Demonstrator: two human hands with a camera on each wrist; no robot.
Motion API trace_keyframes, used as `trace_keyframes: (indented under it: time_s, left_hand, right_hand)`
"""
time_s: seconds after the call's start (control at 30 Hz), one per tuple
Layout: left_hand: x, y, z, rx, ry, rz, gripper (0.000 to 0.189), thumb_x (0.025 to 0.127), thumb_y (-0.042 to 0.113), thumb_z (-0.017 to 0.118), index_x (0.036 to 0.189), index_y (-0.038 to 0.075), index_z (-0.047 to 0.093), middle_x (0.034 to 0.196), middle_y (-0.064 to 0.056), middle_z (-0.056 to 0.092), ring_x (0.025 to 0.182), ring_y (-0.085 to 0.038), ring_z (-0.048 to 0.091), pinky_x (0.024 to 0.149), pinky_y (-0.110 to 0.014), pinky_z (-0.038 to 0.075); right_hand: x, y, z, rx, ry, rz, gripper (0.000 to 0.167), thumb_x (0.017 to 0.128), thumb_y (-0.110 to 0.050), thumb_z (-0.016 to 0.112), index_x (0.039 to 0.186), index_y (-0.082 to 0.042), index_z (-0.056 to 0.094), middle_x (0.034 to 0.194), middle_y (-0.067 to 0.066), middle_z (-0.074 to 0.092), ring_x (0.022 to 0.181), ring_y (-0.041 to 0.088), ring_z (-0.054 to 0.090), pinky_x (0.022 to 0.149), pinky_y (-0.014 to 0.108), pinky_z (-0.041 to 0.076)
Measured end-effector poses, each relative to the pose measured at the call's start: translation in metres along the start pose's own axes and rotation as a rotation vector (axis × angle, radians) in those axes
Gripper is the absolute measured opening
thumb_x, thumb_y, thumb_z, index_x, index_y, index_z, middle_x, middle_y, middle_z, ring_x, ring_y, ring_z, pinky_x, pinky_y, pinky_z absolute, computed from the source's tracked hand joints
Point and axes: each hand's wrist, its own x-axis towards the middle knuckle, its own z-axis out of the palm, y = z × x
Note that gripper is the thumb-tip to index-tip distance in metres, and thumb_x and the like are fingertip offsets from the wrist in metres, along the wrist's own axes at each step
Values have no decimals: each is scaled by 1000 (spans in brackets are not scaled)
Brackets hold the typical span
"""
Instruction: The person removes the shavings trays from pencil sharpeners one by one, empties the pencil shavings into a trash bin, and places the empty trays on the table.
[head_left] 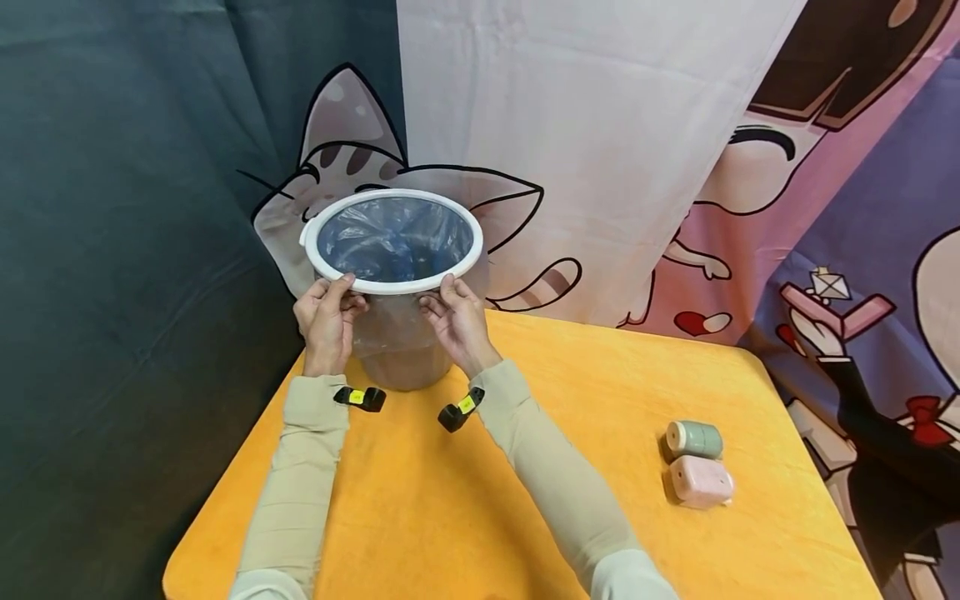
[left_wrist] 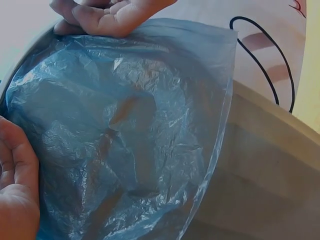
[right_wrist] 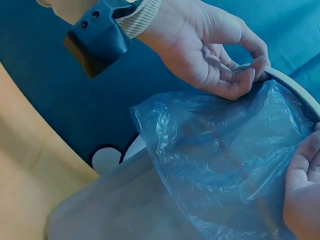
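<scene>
I could reach from above into the round grey-brown bin [head_left: 405, 368], or cross the yellow cloth-covered table [head_left: 570, 408] between it and the green cylinder [head_left: 701, 439] and rounded pink block [head_left: 702, 482] at right. Left hand [head_left: 327, 321] and right hand [head_left: 459, 323] block its near white rim [head_left: 393, 288]; printed fabric backdrop [head_left: 600, 150] walls the far side.

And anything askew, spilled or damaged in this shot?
Nothing stands out. The white rim shows no damage, no spill shows on the table, and the green roll and pink roll lie together. The blue bag hangs crumpled outside the bin, like ordinary overhang.
</scene>
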Motion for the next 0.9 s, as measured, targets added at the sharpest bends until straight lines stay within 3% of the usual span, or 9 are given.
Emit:
trace_keyframes:
  time_s: [0.5, 0.73, 0.9]
  left_hand:
    - [-12, -2, 7, -18, -34, -29, 11, 82, 1, 65, 79, -7, 58, 62, -12, 60, 47, -18, 57, 49, -24, 53]
    - [-17, -4, 11, -51, -99, -29, 12, 81, 0, 67, 78, -8, 58, 62, -13, 61, 48, -19, 59, 49, -25, 54]
    - [-22, -6, 13, -45, -102, -46, 13, 82, 1, 66, 79, -8, 57, 62, -12, 59, 48, -18, 58, 49, -25, 54]
  right_hand:
    - [-25, -4, -13, -7, -106, -112, 22, 94, -25, 47, 88, -6, 55, 87, 11, 65, 77, 20, 64, 74, 30, 53]
    - [-35, -8, -19, -6, -98, -133, 22, 95, -25, 46, 93, -6, 57, 88, 9, 66, 78, 19, 64, 75, 30, 53]
    - [-44, -11, -21, -24, -89, -140, 22, 93, -26, 49, 96, -6, 58, 89, 9, 66, 79, 19, 64, 77, 30, 53]
